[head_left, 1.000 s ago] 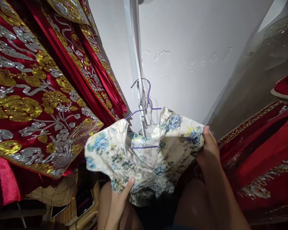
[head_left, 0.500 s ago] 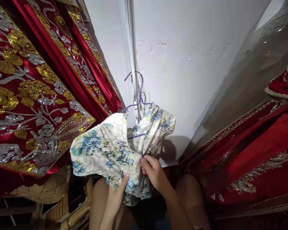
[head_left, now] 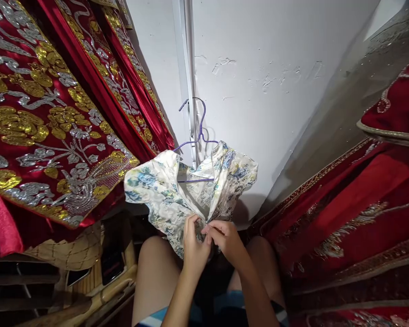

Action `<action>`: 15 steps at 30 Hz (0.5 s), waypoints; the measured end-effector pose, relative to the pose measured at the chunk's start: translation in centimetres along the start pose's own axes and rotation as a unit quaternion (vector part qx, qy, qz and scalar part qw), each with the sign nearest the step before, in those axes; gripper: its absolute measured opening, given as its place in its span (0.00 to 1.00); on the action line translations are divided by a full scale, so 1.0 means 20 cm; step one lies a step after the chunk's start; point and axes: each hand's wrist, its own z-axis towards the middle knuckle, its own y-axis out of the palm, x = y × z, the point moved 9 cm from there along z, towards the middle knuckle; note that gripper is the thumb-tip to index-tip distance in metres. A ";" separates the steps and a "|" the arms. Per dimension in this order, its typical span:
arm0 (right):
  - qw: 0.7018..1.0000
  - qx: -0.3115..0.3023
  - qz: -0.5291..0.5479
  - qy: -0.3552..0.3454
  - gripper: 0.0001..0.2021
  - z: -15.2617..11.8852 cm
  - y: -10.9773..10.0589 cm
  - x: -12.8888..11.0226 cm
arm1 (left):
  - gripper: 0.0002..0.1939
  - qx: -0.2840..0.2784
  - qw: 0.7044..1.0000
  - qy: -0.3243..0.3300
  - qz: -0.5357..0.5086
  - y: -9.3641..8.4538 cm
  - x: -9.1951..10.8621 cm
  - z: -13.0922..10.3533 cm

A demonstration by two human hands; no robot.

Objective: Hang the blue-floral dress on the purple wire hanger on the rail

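Note:
A short-sleeved white blouse [head_left: 157, 184] with blue, green and yellow flowers hangs from a purple hanger [head_left: 202, 131]. Its neckline gapes in a V, and the hanger's lower bar shows inside. At the bottom of the V, my left hand [head_left: 195, 247] pinches one front edge of the cloth. Right beside it, my right hand [head_left: 226, 240] closes thumb and finger on the other edge where the two edges meet. Any small fastener between my fingertips is too hidden to make out. The lower part of the blouse disappears behind my hands.
Red garments with gold and silver sequins [head_left: 78, 131] hang at left; more red embroidered cloth [head_left: 347, 204] is at right. The hanger hooks on a metal strip [head_left: 188, 50] against a white wall [head_left: 259, 50]. A dark phone [head_left: 112, 263] lies on a bamboo seat [head_left: 119, 281].
My left hand has moved up and right from the blouse's lower side to the front opening, beside my right hand. The neckline now spreads wider, and the left sleeve side has shifted right.

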 end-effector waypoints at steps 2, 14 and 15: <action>0.999 -0.018 0.023 0.012 0.13 0.00 0.01 0.00 | 0.06 -0.016 0.999 0.000 -0.036 0.04 0.01 0.03; 0.989 0.006 0.141 -0.044 0.13 0.34 -0.14 -0.62 | 0.12 -0.010 0.996 0.074 -0.043 0.03 -0.04 0.00; 0.987 0.011 0.152 -0.056 0.14 0.37 -0.15 -0.66 | 0.12 -0.018 0.997 0.073 -0.033 0.04 -0.06 0.00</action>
